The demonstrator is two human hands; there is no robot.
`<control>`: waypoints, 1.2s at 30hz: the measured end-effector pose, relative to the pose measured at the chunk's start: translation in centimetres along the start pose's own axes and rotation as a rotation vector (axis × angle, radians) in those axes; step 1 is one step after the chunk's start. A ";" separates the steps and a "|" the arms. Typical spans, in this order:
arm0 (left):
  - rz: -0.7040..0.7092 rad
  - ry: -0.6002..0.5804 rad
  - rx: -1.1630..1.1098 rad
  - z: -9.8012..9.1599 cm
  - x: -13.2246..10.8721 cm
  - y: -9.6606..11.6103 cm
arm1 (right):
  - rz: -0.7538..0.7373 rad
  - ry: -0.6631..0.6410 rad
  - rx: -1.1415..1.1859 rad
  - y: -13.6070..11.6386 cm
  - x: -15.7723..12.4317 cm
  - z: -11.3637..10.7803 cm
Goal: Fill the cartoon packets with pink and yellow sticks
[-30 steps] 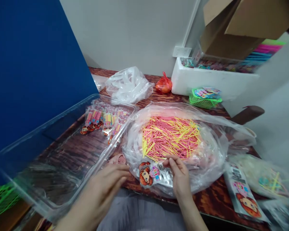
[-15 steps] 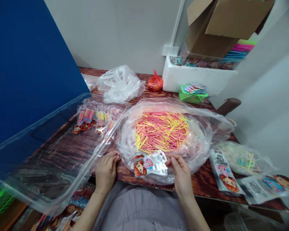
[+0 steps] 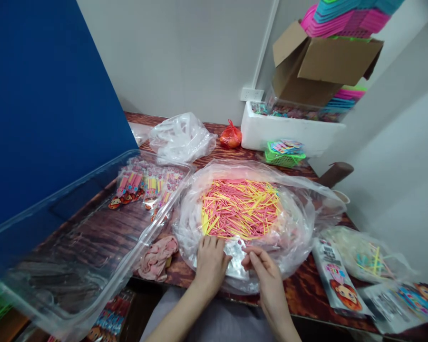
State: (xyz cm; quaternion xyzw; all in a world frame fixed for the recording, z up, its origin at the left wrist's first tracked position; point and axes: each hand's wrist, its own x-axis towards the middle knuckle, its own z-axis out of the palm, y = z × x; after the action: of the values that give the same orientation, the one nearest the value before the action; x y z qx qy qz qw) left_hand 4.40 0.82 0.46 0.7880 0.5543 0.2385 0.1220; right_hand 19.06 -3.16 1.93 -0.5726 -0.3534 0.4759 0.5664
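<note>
A silver printed packet (image 3: 236,265) lies at the near edge of a big clear plastic bag (image 3: 187,237) full of thin pink and yellow sticks (image 3: 240,206). My left hand (image 3: 211,263) rests over the packet's left part, fingers extended and lying flat, hiding its printed picture. At the packet's right edge, my right hand (image 3: 266,270) has thumb and forefinger pinched on it. To the left of my hands a crumpled pink cloth (image 3: 159,259) sits on the table.
A large clear tub (image 3: 142,240) at left contains several filled packets (image 3: 130,183). Right of the bag lie flat printed packets (image 3: 342,285) and a small bag of sticks (image 3: 369,256). Behind stand a green basket (image 3: 283,159), a white foam box (image 3: 288,133) and a cardboard box (image 3: 337,61).
My left hand has left the pink cloth and moved right onto the packet. My right hand stays at the packet's right edge. The view has tilted slightly upward.
</note>
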 end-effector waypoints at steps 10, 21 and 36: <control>0.054 0.074 -0.303 0.5 -0.1 -2.2 | -0.166 0.026 -0.318 -0.6 1.2 -1.2; 0.153 0.075 -0.378 -0.8 0.0 -3.3 | -0.315 -0.024 -0.473 1.0 1.6 1.0; -0.045 0.024 -0.545 -4.7 -3.3 -3.0 | -0.330 -0.211 -0.437 -1.1 -0.5 3.9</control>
State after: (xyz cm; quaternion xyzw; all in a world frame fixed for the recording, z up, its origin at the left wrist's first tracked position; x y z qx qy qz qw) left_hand -1.33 -1.54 2.33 0.7107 0.4884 0.3854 0.3284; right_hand 15.35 -2.30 3.48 -0.5632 -0.5929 0.3467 0.4595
